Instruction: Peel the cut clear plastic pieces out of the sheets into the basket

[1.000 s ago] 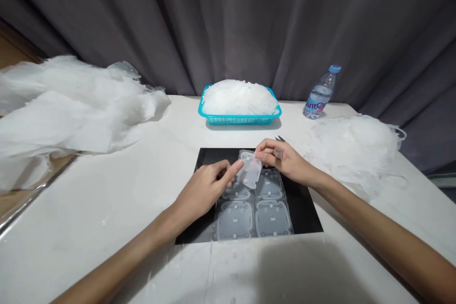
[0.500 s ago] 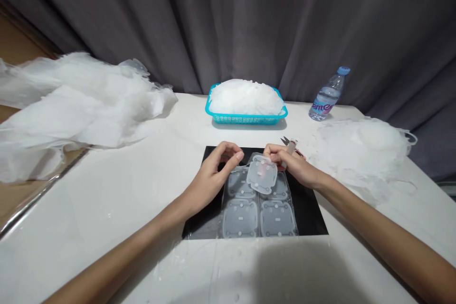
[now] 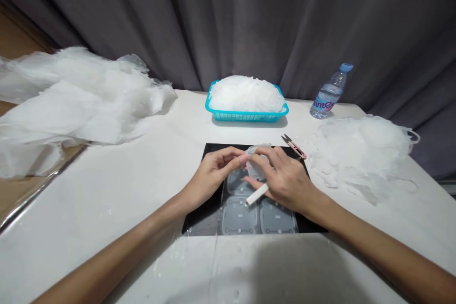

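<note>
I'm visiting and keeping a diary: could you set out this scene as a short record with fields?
Left grip: holding a translucent rounded plastic piece
Right grip: at that piece, holding a slim white rod
Beneath: translucent plastic sheet of rounded-square panels, on black rectangular mat
Beyond: pink-handled snips; turquoise plastic basket heaped with white pieces
Back right: blue-capped clear plastic bottle

Piece [image 3: 254, 169]: thin translucent plastic
Basket [image 3: 245, 117]: glossy plastic
Bottle [image 3: 326, 99]: clear shiny plastic
Snips [image 3: 295, 147]: dark metal blades
Curtain [image 3: 249, 19]: matt cloth
Table [image 3: 124, 175]: smooth, faintly glossy
</note>
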`<action>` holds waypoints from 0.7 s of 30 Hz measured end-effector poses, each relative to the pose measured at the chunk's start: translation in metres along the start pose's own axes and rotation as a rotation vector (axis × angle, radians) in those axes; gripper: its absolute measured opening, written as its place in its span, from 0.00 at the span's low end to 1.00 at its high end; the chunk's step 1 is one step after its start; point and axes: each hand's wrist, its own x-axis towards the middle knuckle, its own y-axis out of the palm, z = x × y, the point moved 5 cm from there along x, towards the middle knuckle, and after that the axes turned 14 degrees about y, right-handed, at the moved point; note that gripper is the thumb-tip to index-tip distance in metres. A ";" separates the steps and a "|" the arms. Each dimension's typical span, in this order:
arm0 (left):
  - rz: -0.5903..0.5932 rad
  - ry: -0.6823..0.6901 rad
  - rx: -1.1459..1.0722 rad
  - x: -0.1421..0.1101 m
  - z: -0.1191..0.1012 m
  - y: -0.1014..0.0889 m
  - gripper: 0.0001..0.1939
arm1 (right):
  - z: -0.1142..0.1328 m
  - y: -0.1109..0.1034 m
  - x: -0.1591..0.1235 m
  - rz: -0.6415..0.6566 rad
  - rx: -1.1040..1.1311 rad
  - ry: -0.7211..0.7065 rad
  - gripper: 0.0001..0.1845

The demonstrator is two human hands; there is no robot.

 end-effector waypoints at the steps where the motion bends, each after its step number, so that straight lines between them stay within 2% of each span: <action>1: 0.005 0.006 -0.004 0.000 0.000 0.000 0.13 | 0.002 0.001 -0.001 0.004 -0.032 0.003 0.15; 4: 0.033 0.022 0.020 -0.002 0.000 0.001 0.13 | 0.002 0.003 -0.003 0.005 -0.053 -0.027 0.14; 9: 0.085 0.066 0.228 -0.006 -0.002 0.001 0.14 | -0.001 0.000 0.001 -0.010 -0.051 -0.009 0.13; 15: 0.129 0.072 0.335 -0.007 -0.004 0.007 0.15 | -0.015 -0.004 0.011 0.004 0.156 0.184 0.09; 19: 0.131 0.033 0.366 -0.004 -0.007 0.005 0.17 | -0.031 0.001 0.016 0.075 0.344 0.383 0.07; 21: 0.131 0.036 0.327 -0.001 -0.007 0.002 0.18 | -0.032 0.004 0.017 0.116 0.411 0.403 0.07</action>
